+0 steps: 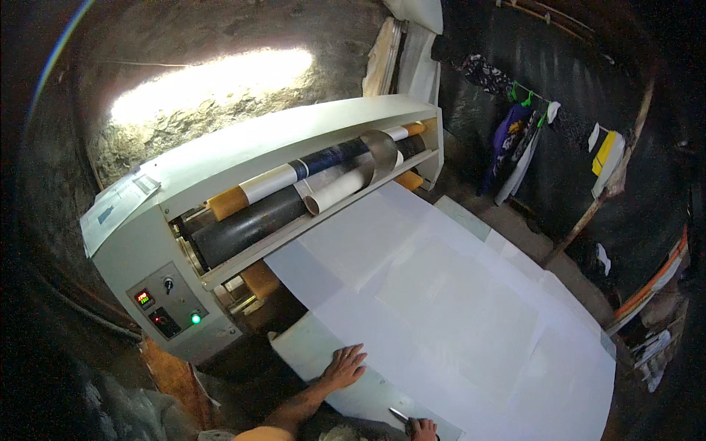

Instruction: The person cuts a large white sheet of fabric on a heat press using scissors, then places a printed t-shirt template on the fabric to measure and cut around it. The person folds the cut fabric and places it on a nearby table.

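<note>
My left hand (347, 367) lies palm down with fingers spread on the near edge of large white sheets (448, 294), which cover a pale table (316, 345). At the bottom edge of the view, my right hand (421, 430) has curled fingers on a slim silver tool (398, 414), perhaps scissors or a blade; its exact kind is unclear. Beyond the sheets is a large roller machine (129, 224) with a dark roller (243, 231), orange-ended rollers and a curled white roll (338, 191). Its panel (165, 301) has a lit display and a green light.
Papers (118, 206) rest on the machine's left top. Hung clothes (518, 143) are along a dark wall at the right, beside a slanted pole (577, 235). A bright opening (209, 81) is in the rough wall behind. An orange-brown board (165, 375) stands at lower left.
</note>
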Tool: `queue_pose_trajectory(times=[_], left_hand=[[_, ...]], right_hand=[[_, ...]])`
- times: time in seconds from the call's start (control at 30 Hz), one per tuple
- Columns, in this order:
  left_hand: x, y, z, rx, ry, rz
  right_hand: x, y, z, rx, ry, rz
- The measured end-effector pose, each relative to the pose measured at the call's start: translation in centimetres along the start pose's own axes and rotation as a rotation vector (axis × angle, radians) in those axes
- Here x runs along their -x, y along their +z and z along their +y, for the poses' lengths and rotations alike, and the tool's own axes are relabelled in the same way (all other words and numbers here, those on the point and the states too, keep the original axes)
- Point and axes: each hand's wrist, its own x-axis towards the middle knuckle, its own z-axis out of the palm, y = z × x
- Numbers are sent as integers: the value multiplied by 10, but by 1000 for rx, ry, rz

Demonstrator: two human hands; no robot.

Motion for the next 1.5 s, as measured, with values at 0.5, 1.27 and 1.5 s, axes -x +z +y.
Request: queue_pose_trajectory(times=[0.5, 1.27, 1.5], left_hand=[[1, 12, 1, -26, -89, -45], [3, 13, -2, -47, -110, -43], [1, 13, -2, -39, -133, -114]], right_hand=[[0, -6, 4, -23, 31, -70], [4, 21, 27, 12, -63, 16], [6, 25, 31, 7, -46, -1]])
